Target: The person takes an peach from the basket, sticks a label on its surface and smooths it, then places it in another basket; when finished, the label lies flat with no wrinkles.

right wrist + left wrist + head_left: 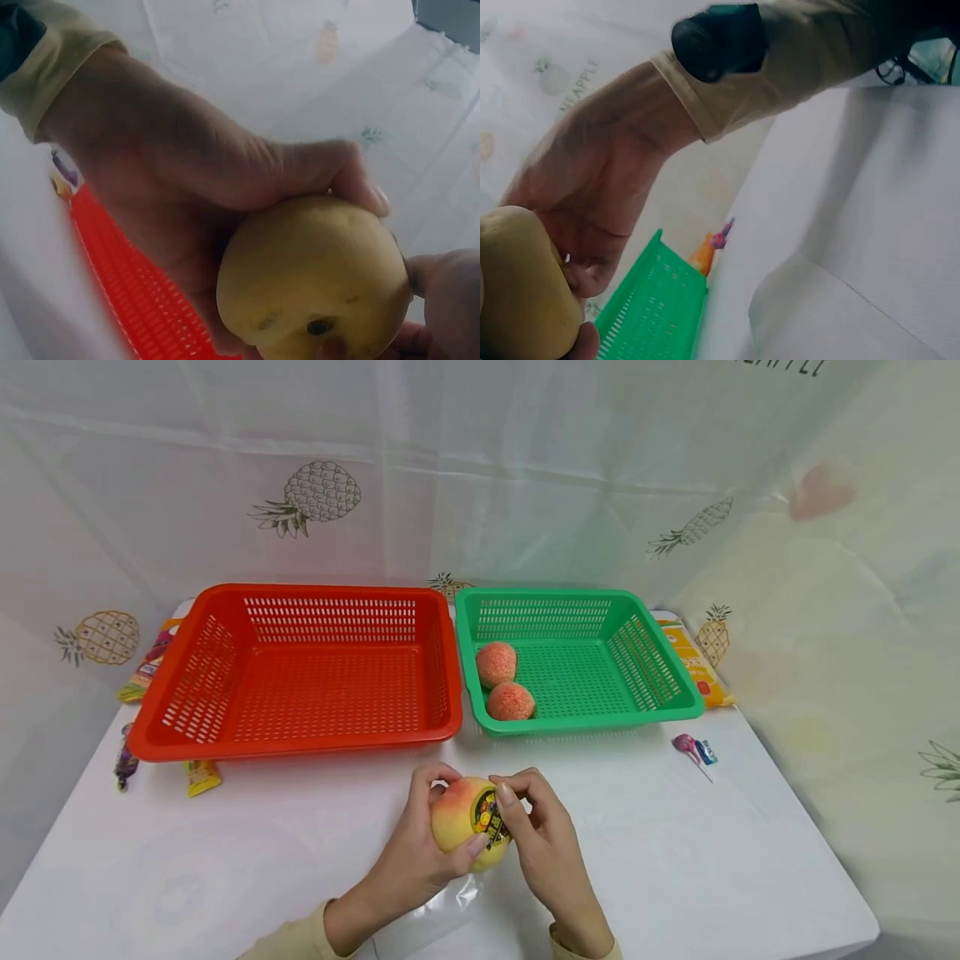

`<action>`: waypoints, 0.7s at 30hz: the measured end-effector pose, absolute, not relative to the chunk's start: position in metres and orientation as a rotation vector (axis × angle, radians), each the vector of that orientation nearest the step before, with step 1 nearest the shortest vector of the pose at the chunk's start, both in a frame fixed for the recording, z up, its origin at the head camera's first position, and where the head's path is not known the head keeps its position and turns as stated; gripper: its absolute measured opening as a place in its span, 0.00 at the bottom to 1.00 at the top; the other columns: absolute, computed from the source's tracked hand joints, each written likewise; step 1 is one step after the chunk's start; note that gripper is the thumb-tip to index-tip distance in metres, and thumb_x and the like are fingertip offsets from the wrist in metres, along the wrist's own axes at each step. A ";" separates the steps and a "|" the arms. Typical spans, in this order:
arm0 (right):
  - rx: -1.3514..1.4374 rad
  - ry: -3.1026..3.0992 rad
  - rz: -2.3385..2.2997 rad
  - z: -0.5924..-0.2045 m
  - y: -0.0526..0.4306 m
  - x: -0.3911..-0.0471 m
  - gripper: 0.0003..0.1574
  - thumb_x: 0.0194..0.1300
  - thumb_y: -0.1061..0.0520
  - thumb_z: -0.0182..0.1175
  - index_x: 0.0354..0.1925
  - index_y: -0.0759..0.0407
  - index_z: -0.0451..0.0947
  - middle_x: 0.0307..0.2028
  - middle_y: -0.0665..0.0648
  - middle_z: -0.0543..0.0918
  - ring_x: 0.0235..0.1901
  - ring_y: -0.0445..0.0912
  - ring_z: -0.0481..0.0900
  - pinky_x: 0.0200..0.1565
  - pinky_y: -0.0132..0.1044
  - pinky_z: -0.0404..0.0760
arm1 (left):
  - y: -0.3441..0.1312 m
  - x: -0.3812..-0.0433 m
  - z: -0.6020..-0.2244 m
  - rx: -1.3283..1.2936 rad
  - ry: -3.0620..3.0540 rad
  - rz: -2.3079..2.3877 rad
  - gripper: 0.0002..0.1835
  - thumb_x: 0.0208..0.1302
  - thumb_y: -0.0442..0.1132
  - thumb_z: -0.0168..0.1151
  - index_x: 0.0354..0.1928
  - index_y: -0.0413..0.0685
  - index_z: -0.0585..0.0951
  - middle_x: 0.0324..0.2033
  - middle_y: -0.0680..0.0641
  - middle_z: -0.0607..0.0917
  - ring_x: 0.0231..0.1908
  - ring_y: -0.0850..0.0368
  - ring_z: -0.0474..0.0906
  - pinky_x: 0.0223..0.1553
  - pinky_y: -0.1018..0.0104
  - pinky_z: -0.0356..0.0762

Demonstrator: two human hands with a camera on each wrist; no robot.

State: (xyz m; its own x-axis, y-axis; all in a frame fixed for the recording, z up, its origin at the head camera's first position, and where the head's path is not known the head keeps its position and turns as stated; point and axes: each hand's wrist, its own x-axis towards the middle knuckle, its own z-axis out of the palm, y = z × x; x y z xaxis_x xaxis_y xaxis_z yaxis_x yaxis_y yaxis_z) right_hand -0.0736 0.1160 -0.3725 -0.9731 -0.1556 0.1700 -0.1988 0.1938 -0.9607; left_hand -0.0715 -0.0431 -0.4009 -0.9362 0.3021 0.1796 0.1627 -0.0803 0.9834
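Observation:
My left hand [420, 847] grips a yellow-pink peach [453, 814], its thumb across the front and fingers around the far side. A round dark sticker [491, 818] with fruit pictures faces up on the peach. At the sticker's upper edge, my right hand [551, 839] pinches with thumb and forefinger, other fingers curled. The left wrist view catches the right hand [600, 180] beside the peach [525, 285]. In the right wrist view, the left hand [172, 165] wraps the peach [315, 262], whose stem hollow shows. Clear plastic film [431, 922] lies below the hands.
A red basket [330, 747] stands at the back left. Beside it, a green basket [585, 722] holds two reddish peaches [497, 664]. Snack packs [697, 668] lie behind the baskets' outer sides. A lollipop [686, 743] is at right, a small yellow packet [201, 777] at left.

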 end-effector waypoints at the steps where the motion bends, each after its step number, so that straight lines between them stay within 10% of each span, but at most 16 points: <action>1: 0.362 -2.397 1.975 -0.371 0.118 -0.074 0.07 0.66 0.59 0.47 0.40 0.54 0.73 0.40 0.53 0.75 0.43 0.46 0.73 0.39 0.35 0.76 | -0.043 -0.071 -0.400 0.539 2.059 2.174 0.32 0.49 0.38 0.64 0.52 0.55 0.55 0.38 0.43 0.76 0.33 0.55 0.77 0.29 0.64 0.77; 15: -0.299 -2.435 1.449 -0.374 0.194 -0.108 0.18 0.62 0.45 0.52 0.39 0.56 0.76 0.34 0.54 0.79 0.31 0.46 0.76 0.28 0.35 0.77 | -0.038 -0.087 -0.376 0.498 2.320 1.852 0.36 0.42 0.50 0.70 0.55 0.66 0.63 0.50 0.58 0.64 0.46 0.60 0.68 0.40 0.66 0.73; 21: -0.525 -2.499 0.886 -0.360 0.273 -0.162 0.33 0.64 0.41 0.44 0.56 0.65 0.64 0.51 0.67 0.67 0.50 0.57 0.62 0.46 0.48 0.65 | -0.018 -0.131 -0.349 0.408 2.616 1.668 0.42 0.35 0.64 0.68 0.53 0.62 0.61 0.45 0.60 0.68 0.41 0.64 0.69 0.36 0.67 0.72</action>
